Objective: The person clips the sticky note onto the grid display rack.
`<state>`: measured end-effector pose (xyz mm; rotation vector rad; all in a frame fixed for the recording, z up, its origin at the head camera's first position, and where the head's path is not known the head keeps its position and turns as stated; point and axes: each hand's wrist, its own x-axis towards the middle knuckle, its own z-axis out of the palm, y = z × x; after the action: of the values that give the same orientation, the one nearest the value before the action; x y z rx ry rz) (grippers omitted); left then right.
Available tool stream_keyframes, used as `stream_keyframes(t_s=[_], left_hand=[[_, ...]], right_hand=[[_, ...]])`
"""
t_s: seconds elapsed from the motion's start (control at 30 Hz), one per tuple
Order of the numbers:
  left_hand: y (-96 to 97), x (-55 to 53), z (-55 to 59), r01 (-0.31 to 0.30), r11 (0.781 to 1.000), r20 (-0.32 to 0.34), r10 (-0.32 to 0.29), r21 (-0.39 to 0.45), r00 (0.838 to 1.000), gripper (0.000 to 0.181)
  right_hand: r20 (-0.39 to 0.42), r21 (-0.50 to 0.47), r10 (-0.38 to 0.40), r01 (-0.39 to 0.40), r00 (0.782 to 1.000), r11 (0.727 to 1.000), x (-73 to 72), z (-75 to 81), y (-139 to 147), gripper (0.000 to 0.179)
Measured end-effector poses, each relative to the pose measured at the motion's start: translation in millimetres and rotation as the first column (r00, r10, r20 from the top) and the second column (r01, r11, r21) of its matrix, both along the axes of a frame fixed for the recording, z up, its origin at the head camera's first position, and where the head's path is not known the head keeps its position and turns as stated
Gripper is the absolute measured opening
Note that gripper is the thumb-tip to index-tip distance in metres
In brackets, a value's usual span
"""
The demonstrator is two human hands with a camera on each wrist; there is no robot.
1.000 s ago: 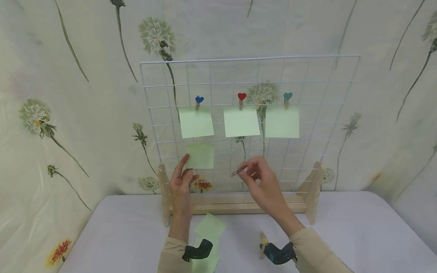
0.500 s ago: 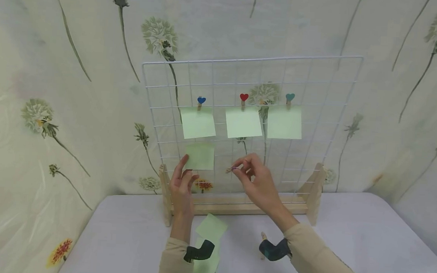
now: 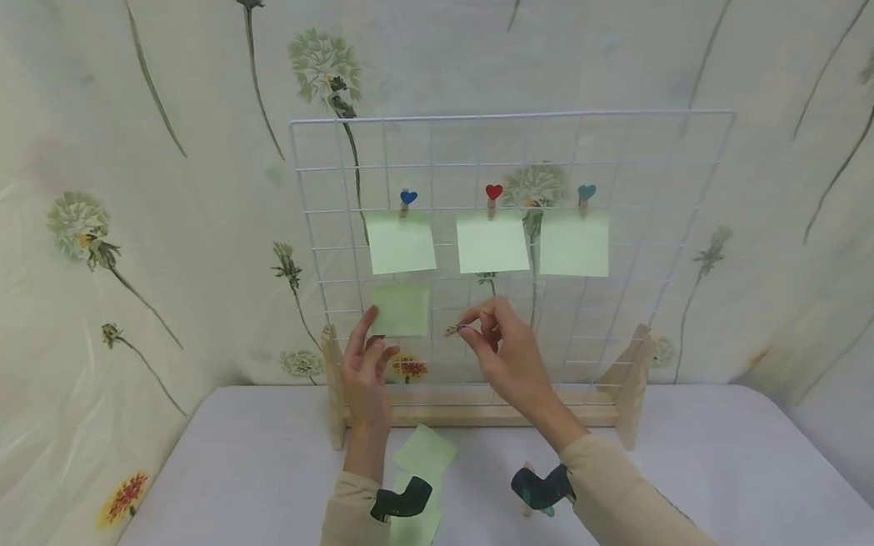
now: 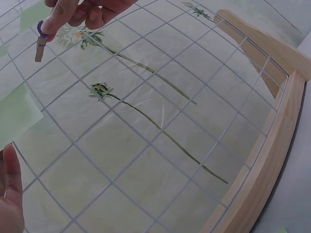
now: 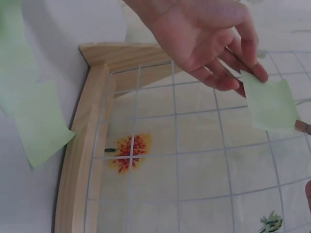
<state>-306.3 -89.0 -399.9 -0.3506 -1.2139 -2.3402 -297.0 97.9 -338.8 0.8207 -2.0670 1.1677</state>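
My left hand (image 3: 367,379) holds a pale green paper note (image 3: 406,311) by its left edge, up against the white wire grid (image 3: 446,367). In the right wrist view, its fingertips lie at the note's edge (image 5: 272,104). My right hand (image 3: 513,357) pinches a small wooden clothespin (image 4: 40,49) with a purple part at its top end. The clothespin's tip points left, close to the note's right edge. Above, three more green notes (image 3: 492,243) hang in a row under clothespins with a blue heart (image 3: 408,197), a red heart (image 3: 494,191) and a teal heart (image 3: 587,192).
Wooden feet and a wooden bar (image 3: 503,416) carry the grid on a white-covered table (image 3: 260,463). Several loose green notes (image 3: 426,454) lie in front of it. Another clothespin (image 3: 527,513) lies partly hidden below the right wrist camera. A flower-patterned cloth hangs behind.
My right hand has moved left with the clothespin, bringing it nearer the held note. My left hand keeps the note in about the same place. The view has shifted slightly.
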Motion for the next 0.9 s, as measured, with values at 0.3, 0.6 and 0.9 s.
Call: stream_keyframes(t_s=[0.3,0.6,0.9], left_hand=[[-1.8,-2.0,0.2,0.007,1.0,0.007,-0.007,0.011,1.0,0.043],[-2.8,-1.4,1.9,0.012,1.0,0.012,-0.012,-0.006,1.0,0.043],[-3.1,-0.8,1.7,0.013,1.0,0.015,-0.013,0.007,1.0,0.043]], right_hand=[[-0.072,0.063,-0.009,0.013,0.997,0.998,-6.4,9.4,-12,0.015],[-0.109,0.093,0.003,0.008,0.994,0.996,-13.9,14.0,-19,0.013],[-0.123,0.101,0.001,0.012,0.992,0.995,-19.1,19.1,-25,0.01]])
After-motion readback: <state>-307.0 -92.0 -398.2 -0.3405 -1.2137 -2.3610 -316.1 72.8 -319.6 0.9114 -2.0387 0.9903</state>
